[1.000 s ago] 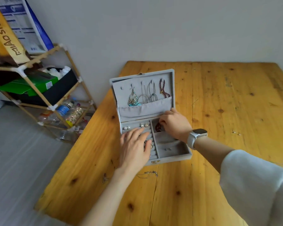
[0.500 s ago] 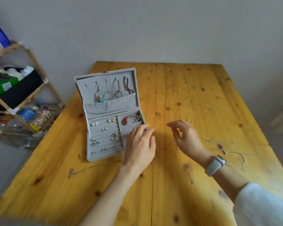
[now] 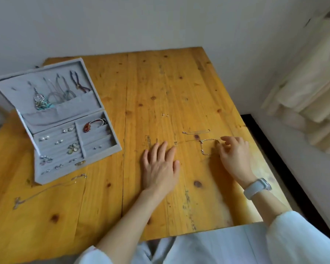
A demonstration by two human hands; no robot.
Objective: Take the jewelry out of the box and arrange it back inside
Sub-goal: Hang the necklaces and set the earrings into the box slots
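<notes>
Two bare hands lie over the wooden table [image 3: 160, 88] in the middle of the frame. The left hand [image 3: 160, 166] rests flat on the wood with straight, slightly spread fingers and holds nothing. The right hand [image 3: 233, 155], with a pale watch [image 3: 256, 188] on its wrist, is at the centre right; its fingers are curled and the fingertips pinch a thin silver chain [image 3: 208, 143] that lies on the table between both hands. Just above it a second thin chain [image 3: 195, 132] lies on the wood. The grey jewelry box [image 3: 55, 119] stands open at the upper left, well apart from the hands, with earrings in its slots and necklaces hanging in the lid. Another chain [image 3: 50, 189] lies below the box.
</notes>
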